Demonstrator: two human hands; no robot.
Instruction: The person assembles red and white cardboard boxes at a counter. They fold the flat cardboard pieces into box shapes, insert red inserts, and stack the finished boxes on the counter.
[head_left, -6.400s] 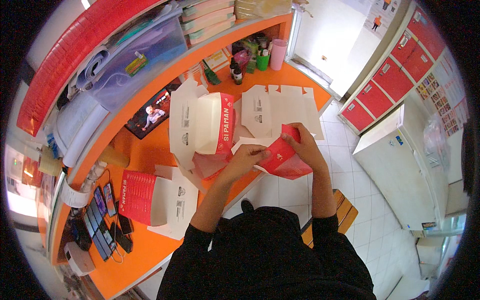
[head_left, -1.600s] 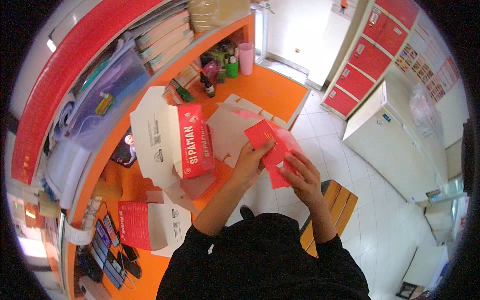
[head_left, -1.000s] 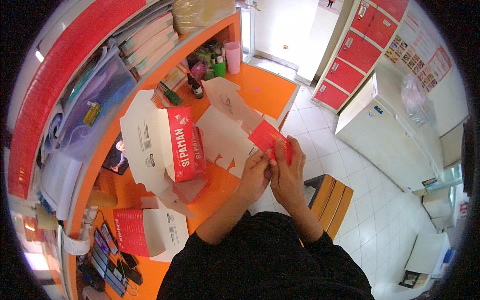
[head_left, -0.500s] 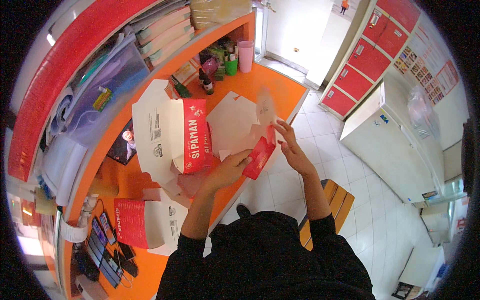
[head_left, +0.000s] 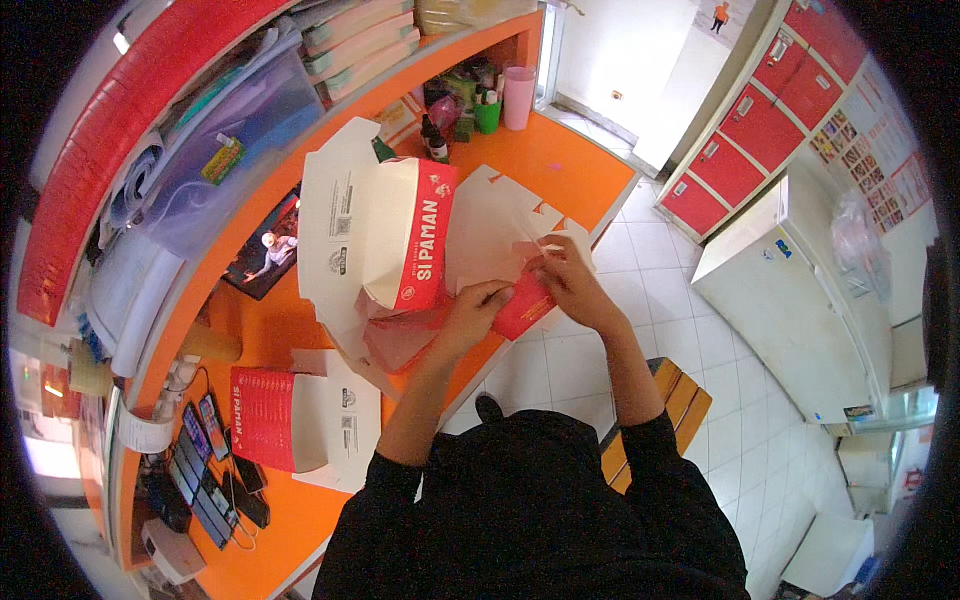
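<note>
Now; left hand (head_left: pixel 474 312) pinches folded red cardboard (head_left: pixel 524 309); right hand (head_left: pixel 572 284) grips its edge

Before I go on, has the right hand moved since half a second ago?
Yes. Judged against the pink cup and the wooden bench, the right hand has shifted left, in to the red cardboard.
</note>
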